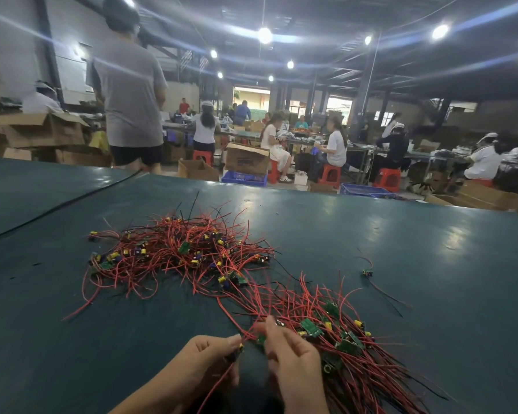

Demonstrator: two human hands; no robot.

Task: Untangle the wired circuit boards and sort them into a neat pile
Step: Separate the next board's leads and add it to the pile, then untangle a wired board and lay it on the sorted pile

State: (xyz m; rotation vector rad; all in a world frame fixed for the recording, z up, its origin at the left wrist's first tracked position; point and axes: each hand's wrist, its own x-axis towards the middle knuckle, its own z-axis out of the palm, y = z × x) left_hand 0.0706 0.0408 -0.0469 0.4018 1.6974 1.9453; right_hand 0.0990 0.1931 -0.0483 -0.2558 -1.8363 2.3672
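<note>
Teal tabletop (401, 249), tangled red-wired green boards (183, 248), left hand (213, 357) and right hand (293, 366) pinched on one.

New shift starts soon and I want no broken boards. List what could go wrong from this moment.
1. The left hand and right hand pinch red wires that run on toward the tangled heap; a hard pull could strain their joints or drag the heap.
2. The near pile overlaps strands from the heap, so it may re-tangle.
3. The lone board lying apart could be missed.
</note>
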